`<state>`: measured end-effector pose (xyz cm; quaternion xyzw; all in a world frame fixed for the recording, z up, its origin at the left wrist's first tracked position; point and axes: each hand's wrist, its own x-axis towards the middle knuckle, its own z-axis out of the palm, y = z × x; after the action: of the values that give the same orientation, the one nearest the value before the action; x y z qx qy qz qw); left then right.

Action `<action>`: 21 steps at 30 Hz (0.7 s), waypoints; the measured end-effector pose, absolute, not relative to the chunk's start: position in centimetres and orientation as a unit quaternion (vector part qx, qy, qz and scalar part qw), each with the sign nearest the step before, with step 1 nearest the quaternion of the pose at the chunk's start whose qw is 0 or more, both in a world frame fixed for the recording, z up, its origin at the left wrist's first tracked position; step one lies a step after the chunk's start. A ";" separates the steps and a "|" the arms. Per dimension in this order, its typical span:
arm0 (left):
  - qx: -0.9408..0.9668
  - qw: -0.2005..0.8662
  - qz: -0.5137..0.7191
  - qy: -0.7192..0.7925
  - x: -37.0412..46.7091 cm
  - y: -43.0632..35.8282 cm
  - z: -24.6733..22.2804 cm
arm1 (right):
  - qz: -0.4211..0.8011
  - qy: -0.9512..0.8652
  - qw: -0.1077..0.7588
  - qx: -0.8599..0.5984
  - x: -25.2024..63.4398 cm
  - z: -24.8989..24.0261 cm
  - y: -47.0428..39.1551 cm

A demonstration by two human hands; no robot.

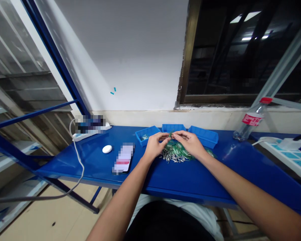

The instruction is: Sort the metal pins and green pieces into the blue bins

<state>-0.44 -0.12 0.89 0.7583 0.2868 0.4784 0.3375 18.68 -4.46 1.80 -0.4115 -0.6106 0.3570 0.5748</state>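
Note:
My left hand point(156, 144) and my right hand point(189, 142) meet above the blue table, fingertips pinched on a small green piece point(170, 135) between them. Its exact kind is too small to make out. Under and in front of the hands lies a heap of silvery metal pins point(177, 158), which look like rivets or screws. Green translucent pieces point(177, 147) lie heaped just behind the pins, partly hidden by my fingers. Behind the hands stand three blue bins: a left bin point(139, 138) with some small pieces in it, a middle bin point(174, 128) and a right bin point(207, 138).
On the left of the table point(95, 167) lie a phone point(124, 159), a white oval object point(107, 149) and a power strip point(82, 135) with a cable. A red-capped plastic bottle point(252, 120) and another power strip point(286, 155) stand right. The wall point(130, 67) rises behind.

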 end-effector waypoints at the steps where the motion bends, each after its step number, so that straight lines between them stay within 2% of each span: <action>1: 0.748 0.344 0.484 0.297 -0.5 0.0 0.8 | 0.356 -0.609 0.578 -0.411 18.7 1.8 -4.4; 7: 0.705 0.395 0.504 0.304 -0.4 0.4 0.6 | 0.286 -0.581 0.616 -0.448 19.2 1.0 -3.7; 14: 0.706 0.430 0.488 0.279 -0.3 0.4 0.6 | 0.377 -0.583 0.582 -0.423 19.2 0.8 -3.5; 17: 0.714 0.414 0.488 0.283 -0.5 0.3 0.7 | 0.383 -0.573 0.582 -0.431 19.0 1.0 -3.7; 21: 0.755 0.343 0.468 0.307 -0.7 -0.3 1.2 | 0.382 -0.570 0.583 -0.434 18.8 1.4 -4.1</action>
<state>-0.66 -0.25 1.18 0.7545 0.3071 0.4676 0.3432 18.76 -4.06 1.36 -0.4337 -0.5704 0.3822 0.5835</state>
